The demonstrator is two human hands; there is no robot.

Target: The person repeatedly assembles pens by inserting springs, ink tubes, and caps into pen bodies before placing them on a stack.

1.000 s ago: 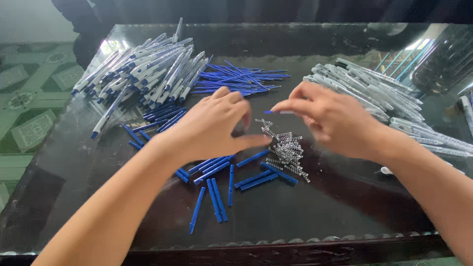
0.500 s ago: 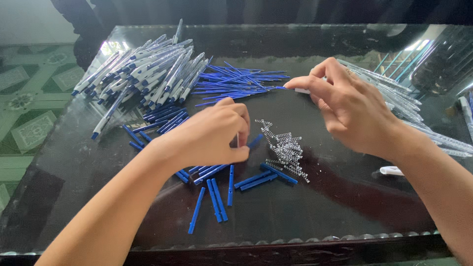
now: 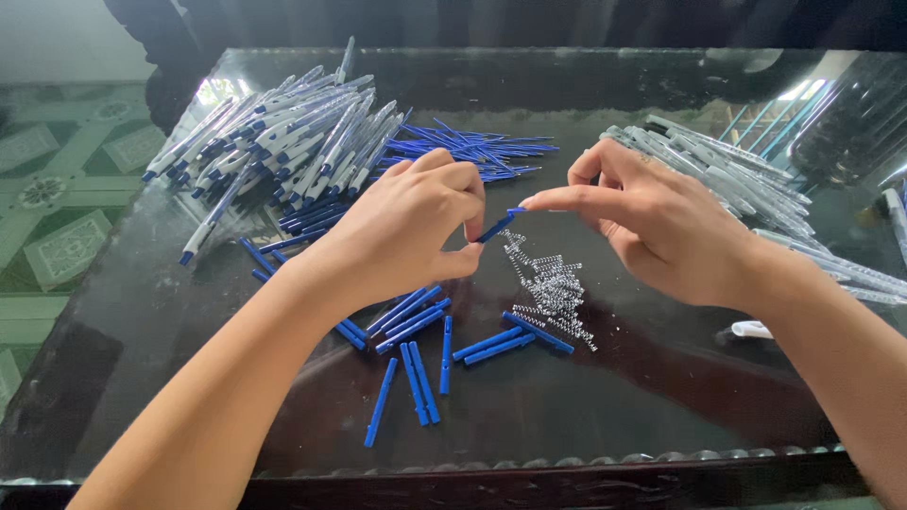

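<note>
The left hand [image 3: 402,231] pinches a short blue plastic pen piece [image 3: 498,227] between thumb and fingertips, holding it tilted in the air above the small pile of metal springs [image 3: 553,293] on the dark glass table [image 3: 661,397]. The right hand [image 3: 652,222] meets its upper end with an extended fingertip, its other fingers loosely curled and holding nothing that shows. More loose blue pieces [image 3: 416,368] lie under the left wrist.
</note>
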